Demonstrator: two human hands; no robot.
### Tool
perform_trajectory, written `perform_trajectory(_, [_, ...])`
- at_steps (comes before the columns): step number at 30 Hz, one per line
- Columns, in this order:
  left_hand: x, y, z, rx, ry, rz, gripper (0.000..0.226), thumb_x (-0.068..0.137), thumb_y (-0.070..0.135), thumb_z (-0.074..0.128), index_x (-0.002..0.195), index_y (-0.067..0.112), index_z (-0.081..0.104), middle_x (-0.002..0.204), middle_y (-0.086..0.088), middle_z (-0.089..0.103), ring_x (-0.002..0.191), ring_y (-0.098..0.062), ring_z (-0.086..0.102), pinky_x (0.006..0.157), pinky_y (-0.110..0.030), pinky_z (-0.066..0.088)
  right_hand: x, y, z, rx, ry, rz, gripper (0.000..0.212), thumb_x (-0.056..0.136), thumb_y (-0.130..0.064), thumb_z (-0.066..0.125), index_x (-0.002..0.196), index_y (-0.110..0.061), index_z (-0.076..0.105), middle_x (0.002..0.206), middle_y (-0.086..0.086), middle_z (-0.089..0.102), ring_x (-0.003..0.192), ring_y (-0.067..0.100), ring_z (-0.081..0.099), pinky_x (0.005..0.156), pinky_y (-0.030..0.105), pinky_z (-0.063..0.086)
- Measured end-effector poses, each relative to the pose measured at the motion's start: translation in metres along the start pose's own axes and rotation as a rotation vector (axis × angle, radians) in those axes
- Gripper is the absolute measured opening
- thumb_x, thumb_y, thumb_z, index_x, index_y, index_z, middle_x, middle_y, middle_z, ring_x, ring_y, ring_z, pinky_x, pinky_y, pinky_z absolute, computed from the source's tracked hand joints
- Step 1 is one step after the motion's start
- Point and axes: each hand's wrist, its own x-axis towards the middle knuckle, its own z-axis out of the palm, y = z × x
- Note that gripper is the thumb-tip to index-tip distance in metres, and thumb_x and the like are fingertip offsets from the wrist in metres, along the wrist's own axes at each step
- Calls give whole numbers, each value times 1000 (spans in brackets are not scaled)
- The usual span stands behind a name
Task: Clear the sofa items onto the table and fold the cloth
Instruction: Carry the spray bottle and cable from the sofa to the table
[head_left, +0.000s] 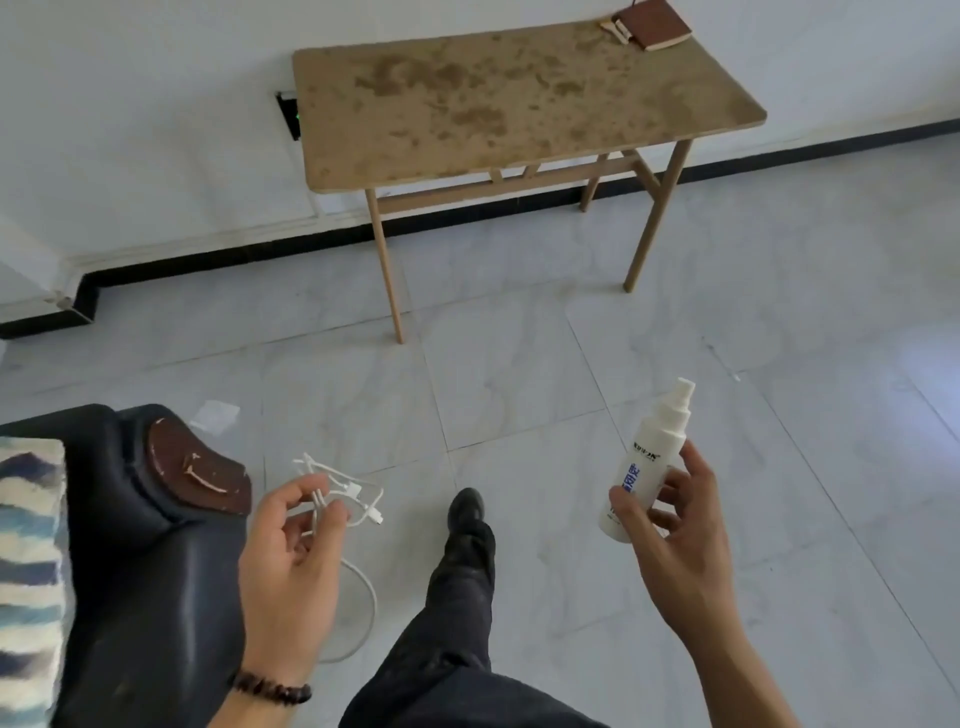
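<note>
My left hand (291, 561) pinches a bundled white cable (343, 499) between thumb and fingers, and a loop of it hangs below the hand. My right hand (675, 540) grips a white spray bottle (649, 462) with blue lettering, nozzle pointing up. Both hands are held over the floor, well short of the wooden table (519, 104) ahead. The dark sofa arm (156, 545) is at the lower left, with a blue and white patterned cloth (28, 571) lying on the sofa at the frame's left edge.
A brown notebook (657, 23) and a small tan clip (615, 26) lie on the table's far right corner. The table stands against a white wall with a black baseboard. My dark-trousered leg and shoe (465, 512) step across grey tiles. A scrap of white paper (215, 415) lies by the sofa.
</note>
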Motion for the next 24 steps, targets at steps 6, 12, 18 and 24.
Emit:
perform_trajectory(6, [136, 49, 109, -51, -99, -14, 19, 88, 13, 65, 104, 23, 61, 97, -2, 69, 88, -14, 67, 68, -12, 52, 136, -38, 8, -14, 90, 50, 67, 86, -17, 72, 137, -43, 36, 113, -13, 61, 94, 6, 64, 71, 21, 49])
perform_trajectory(12, [264, 162, 218, -131, -207, 143, 18, 86, 17, 69, 98, 28, 61, 96, -2, 70, 86, -19, 68, 67, -19, 52, 266, -95, -12, 25, 240, -1, 69, 86, -15, 72, 142, -35, 37, 112, -9, 60, 96, 6, 63, 75, 26, 50])
perform_trajectory(18, [347, 210, 340, -96, -291, 188, 16, 82, 22, 66, 95, 31, 61, 80, 6, 69, 75, -23, 65, 66, -23, 51, 390, -91, -27, 79, 346, 35, 73, 85, -14, 73, 143, -34, 35, 110, -10, 61, 95, 7, 64, 74, 23, 48])
perform_trajectory(24, [422, 252, 476, -79, -251, 136, 16, 82, 22, 69, 93, 32, 62, 84, 5, 70, 79, -21, 65, 69, -35, 51, 573, -93, -46, 126, 284, 46, 69, 86, -17, 72, 138, -41, 35, 111, -13, 60, 92, -2, 62, 73, 24, 52])
